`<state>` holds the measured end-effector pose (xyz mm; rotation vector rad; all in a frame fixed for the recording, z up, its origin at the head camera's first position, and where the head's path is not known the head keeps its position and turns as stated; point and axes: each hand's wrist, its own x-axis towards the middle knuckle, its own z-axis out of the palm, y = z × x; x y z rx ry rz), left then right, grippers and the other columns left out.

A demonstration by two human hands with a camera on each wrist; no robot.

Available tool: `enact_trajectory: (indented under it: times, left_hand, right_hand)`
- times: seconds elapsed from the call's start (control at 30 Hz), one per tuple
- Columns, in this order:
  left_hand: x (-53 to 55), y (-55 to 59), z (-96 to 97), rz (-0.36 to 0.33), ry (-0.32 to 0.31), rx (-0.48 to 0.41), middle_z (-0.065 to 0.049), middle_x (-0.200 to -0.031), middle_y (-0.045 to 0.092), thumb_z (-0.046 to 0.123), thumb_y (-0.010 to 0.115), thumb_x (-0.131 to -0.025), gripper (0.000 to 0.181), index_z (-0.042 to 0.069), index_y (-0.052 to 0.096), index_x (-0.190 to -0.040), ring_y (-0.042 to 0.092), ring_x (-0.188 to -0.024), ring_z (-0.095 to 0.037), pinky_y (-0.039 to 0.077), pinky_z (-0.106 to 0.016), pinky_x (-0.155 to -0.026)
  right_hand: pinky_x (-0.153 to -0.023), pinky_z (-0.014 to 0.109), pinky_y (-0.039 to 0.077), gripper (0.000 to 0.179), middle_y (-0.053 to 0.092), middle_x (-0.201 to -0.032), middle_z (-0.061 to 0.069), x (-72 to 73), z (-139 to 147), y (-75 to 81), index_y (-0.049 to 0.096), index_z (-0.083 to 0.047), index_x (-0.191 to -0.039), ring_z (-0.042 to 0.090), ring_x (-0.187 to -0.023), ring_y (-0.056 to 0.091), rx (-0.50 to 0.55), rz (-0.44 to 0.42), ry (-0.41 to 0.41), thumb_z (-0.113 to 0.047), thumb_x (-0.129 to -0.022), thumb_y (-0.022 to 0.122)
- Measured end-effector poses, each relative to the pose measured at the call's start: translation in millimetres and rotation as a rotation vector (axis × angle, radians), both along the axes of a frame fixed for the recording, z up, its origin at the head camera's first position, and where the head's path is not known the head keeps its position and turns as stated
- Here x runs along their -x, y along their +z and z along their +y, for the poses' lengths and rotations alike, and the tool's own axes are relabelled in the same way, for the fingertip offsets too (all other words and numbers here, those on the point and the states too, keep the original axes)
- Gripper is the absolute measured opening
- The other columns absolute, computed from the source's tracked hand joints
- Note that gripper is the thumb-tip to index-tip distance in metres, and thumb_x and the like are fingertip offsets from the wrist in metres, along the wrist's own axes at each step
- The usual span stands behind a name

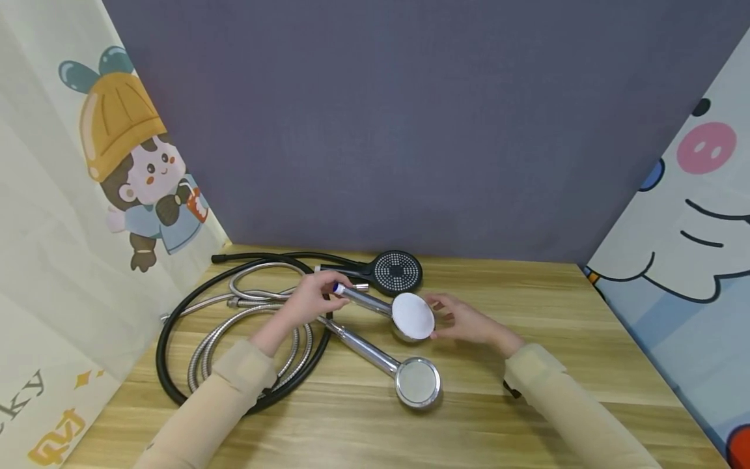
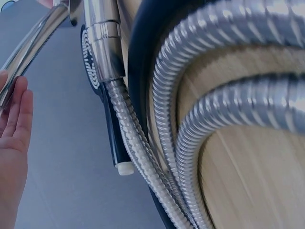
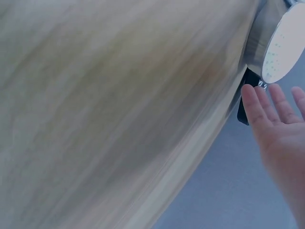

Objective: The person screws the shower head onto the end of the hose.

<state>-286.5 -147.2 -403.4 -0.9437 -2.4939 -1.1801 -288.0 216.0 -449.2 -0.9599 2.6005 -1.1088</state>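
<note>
A chrome shower head with a white face (image 1: 413, 316) is held tilted above the table. My left hand (image 1: 315, 298) grips the end of its handle, near a blue ring; in the left wrist view, fingers (image 2: 21, 107) lie along the chrome handle (image 2: 35, 40). At the rim of that white face is my right hand (image 1: 465, 319), fingers spread and fairly straight; whether they all touch it I cannot tell. Nearer me lies a second chrome shower head (image 1: 418, 383), joined to a metal hose. A black shower head (image 1: 397, 273) rests behind.
Coiled metal hoses (image 1: 202, 355) and a black hose (image 1: 162, 352) lie on the left of the wooden table (image 1: 527, 417). A grey panel (image 1: 375, 130) stands at the back. Printed walls flank both sides, with a cartoon figure (image 1: 155, 163) on the left.
</note>
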Motion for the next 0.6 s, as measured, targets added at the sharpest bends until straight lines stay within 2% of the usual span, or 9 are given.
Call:
enact_trajectory:
  times: [0.13, 0.27, 0.4, 0.6]
  left_hand:
    - [-2.7, 1.7, 3.0, 0.074, 0.000, -0.025, 0.005, -0.091, 0.064, 0.013, 0.077, -0.078, 0.025, 0.018, 0.067, -0.101, 0.050, -0.070, -0.011, 0.046, -0.024, -0.061]
    - [-4.3, 3.0, 5.0, 0.089, -0.002, -0.056, 0.004, -0.095, 0.066, 0.012, 0.077, -0.078, 0.026, 0.016, 0.067, -0.101, 0.057, -0.077, -0.013, 0.054, -0.031, -0.069]
    - [-5.3, 3.6, 6.4, 0.098, -0.016, -0.091, -0.001, -0.098, 0.067, 0.008, 0.077, -0.077, 0.026, 0.010, 0.066, -0.102, 0.062, -0.085, -0.015, 0.056, -0.041, -0.075]
    - [-7.5, 6.7, 8.1, 0.148, -0.023, -0.144, -0.003, -0.098, 0.066, 0.004, 0.077, -0.076, 0.029, 0.008, 0.066, -0.102, 0.062, -0.088, -0.015, 0.056, -0.029, -0.076]
  right_hand:
    - [-0.095, 0.046, 0.047, 0.085, 0.045, -0.135, 0.021, -0.5, 3.0, 1.0, 0.032, 0.000, -0.143, 0.038, -0.120, 0.047, -0.003, -0.011, -0.029, -0.026, -0.076, 0.079]
    - [-0.093, 0.046, 0.048, 0.084, 0.044, -0.135, 0.024, -1.7, 5.1, 1.7, 0.032, 0.002, -0.142, 0.040, -0.119, 0.047, 0.012, 0.004, -0.042, -0.026, -0.077, 0.078]
    - [-0.092, 0.048, 0.049, 0.083, 0.045, -0.135, 0.025, -2.2, 7.8, 2.9, 0.033, 0.003, -0.141, 0.041, -0.117, 0.048, 0.036, 0.018, -0.055, -0.026, -0.077, 0.078]
    - [-0.094, 0.052, 0.046, 0.080, 0.044, -0.134, 0.026, -4.6, 13.2, 10.2, 0.033, -0.001, -0.142, 0.043, -0.118, 0.047, 0.073, 0.007, -0.110, -0.019, -0.078, 0.078]
